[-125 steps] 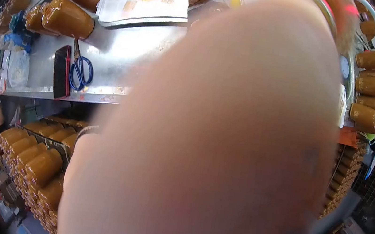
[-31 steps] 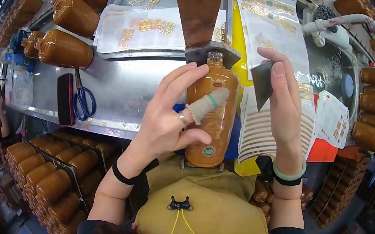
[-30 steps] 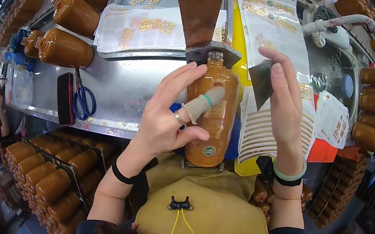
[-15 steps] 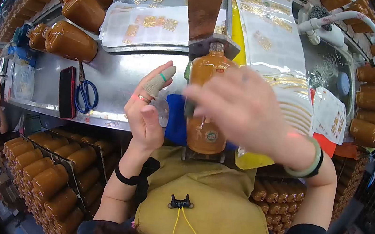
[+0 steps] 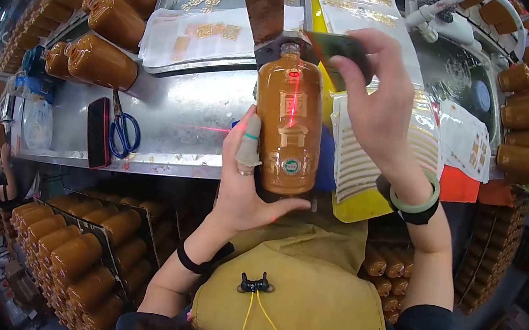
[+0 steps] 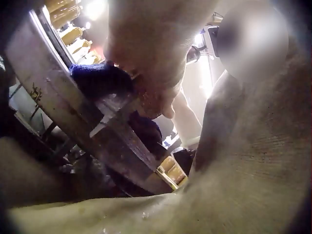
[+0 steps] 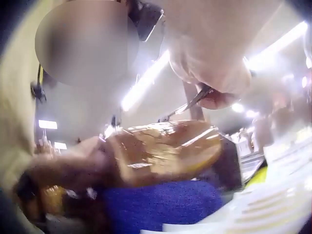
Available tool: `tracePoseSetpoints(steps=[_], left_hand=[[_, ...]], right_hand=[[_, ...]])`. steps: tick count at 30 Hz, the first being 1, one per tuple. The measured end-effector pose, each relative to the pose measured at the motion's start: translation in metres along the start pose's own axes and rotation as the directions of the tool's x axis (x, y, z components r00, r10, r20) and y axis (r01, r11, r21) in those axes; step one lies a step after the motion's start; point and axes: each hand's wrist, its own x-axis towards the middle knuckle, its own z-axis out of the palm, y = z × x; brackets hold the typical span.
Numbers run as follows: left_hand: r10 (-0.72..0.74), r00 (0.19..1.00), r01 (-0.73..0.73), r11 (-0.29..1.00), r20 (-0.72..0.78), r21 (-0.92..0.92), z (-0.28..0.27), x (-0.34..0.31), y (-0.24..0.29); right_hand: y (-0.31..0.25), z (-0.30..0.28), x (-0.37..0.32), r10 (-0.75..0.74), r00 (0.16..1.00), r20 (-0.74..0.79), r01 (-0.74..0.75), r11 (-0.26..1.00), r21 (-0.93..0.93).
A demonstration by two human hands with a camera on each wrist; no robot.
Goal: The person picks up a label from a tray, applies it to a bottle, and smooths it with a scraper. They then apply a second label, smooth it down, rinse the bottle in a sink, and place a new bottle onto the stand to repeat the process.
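Note:
A glossy brown bottle (image 5: 282, 160) lies neck-away before me on a blue cloth (image 7: 165, 204), its neck at a metal plate (image 5: 284, 42). Gold characters, a red mark and a round green label show on its front, with a red light line across them. Along its left side my left hand (image 5: 238, 195) rests, a cloth finger cot on the index finger and the thumb stretched out below the base. Between the thumb and fingers of my right hand (image 5: 383, 104) is a thin dark scraper (image 5: 342, 58), held above the bottle's right shoulder; its edge shows in the right wrist view.
Scissors (image 5: 123, 130) and a phone (image 5: 99, 133) lie left on the steel table. A tray (image 5: 166, 2) with gold sticker sheets stands behind them. Right are strips of gold lines (image 5: 374, 146), a sink (image 5: 453, 76) and a tap. Brown bottles (image 5: 100, 66) stand around, more on racks below.
My right hand has swung from across the bottle up and right to its shoulder, scraper in hand. My left hand has come from apart on the left to the bottle's side.

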Motion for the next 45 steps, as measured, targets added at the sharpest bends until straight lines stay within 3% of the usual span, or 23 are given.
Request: tracePoseSetpoints(steps=[1, 2, 3, 4, 7, 10, 12, 16, 18, 19, 22, 26, 29, 33, 39, 42, 45], left_hand=[[-0.015, 0.999, 0.017, 0.999, -0.047, 0.042, 0.007, -0.003, -0.002], [-0.028, 0.995, 0.036, 0.996, -0.096, 0.084, 0.011, -0.005, -0.003], [-0.044, 0.995, 0.051, 0.996, -0.09, 0.077, 0.01, -0.001, -0.004], [-0.044, 0.995, 0.05, 0.996, -0.085, 0.079, 0.009, -0.001, -0.003], [0.017, 0.997, -0.003, 0.982, -0.072, 0.187, 0.005, -0.003, -0.003], [0.024, 0.998, -0.012, 0.975, -0.051, 0.221, 0.003, -0.003, -0.003], [0.005, 0.999, 0.003, 0.978, -0.038, 0.207, 0.003, -0.003, -0.003], [0.041, 0.999, -0.035, 0.979, -0.025, 0.2, -0.01, 0.011, 0.022], [0.047, 0.994, -0.078, 0.934, 0.098, 0.349, -0.012, 0.023, 0.036], [-0.008, 0.99, -0.058, 0.886, 0.141, 0.46, -0.011, 0.03, 0.045], [-0.074, 0.976, -0.052, 0.831, 0.203, 0.554, -0.01, 0.035, 0.057], [0.031, 0.971, -0.16, 0.821, 0.237, 0.548, -0.013, 0.026, 0.048], [0.048, 0.965, -0.18, 0.835, 0.257, 0.52, -0.015, 0.021, 0.047], [-0.018, 0.978, -0.112, 0.8, 0.21, 0.59, -0.009, 0.028, 0.056], [0.169, 0.985, -0.158, 0.861, 0.02, 0.484, -0.011, 0.014, 0.017], [0.091, 0.995, -0.093, 0.888, 0.027, 0.45, -0.012, 0.021, 0.023], [0.045, 0.995, -0.082, 0.872, 0.087, 0.482, -0.019, 0.037, 0.035]], right_hand=[[-0.007, 0.001, -0.006, 0.003, 1.0, -0.004, -0.003, 1.0, 0.002], [-0.019, 0.003, -0.018, 0.213, 0.977, -0.003, -0.204, 0.941, 0.269], [-0.028, 0.003, -0.027, 0.407, 0.912, 0.056, -0.377, 0.773, 0.51], [-0.02, 0.001, -0.041, 0.355, 0.925, 0.132, -0.379, 0.883, 0.276], [-0.004, 0.016, -0.06, 0.345, 0.937, 0.051, -0.341, 0.873, 0.349], [-0.002, 0.015, -0.063, 0.264, 0.962, -0.073, -0.241, 0.941, 0.239], [0.006, 0.007, -0.059, 0.133, 0.987, -0.086, -0.139, 0.988, -0.07], [0.022, -0.001, -0.065, 0.224, 0.974, -0.038, -0.224, 0.975, 0.0], [0.009, -0.003, -0.065, 0.353, 0.933, -0.067, -0.343, 0.931, 0.127], [0.007, -0.003, -0.064, 0.373, 0.925, -0.072, -0.356, 0.917, 0.181], [0.006, 0.002, -0.063, 0.388, 0.917, -0.093, -0.346, 0.888, 0.302], [-0.001, -0.011, -0.061, 0.393, 0.917, -0.063, -0.372, 0.902, 0.217], [0.002, -0.013, -0.062, 0.412, 0.908, -0.071, -0.376, 0.879, 0.293], [0.005, -0.008, -0.065, 0.396, 0.917, -0.051, -0.365, 0.882, 0.298], [0.004, -0.008, -0.062, 0.368, 0.928, -0.064, -0.328, 0.884, 0.333], [0.006, -0.008, -0.061, 0.354, 0.935, -0.038, -0.333, 0.907, 0.259], [-0.001, -0.006, -0.058, 0.38, 0.925, -0.022, -0.357, 0.886, 0.297]])
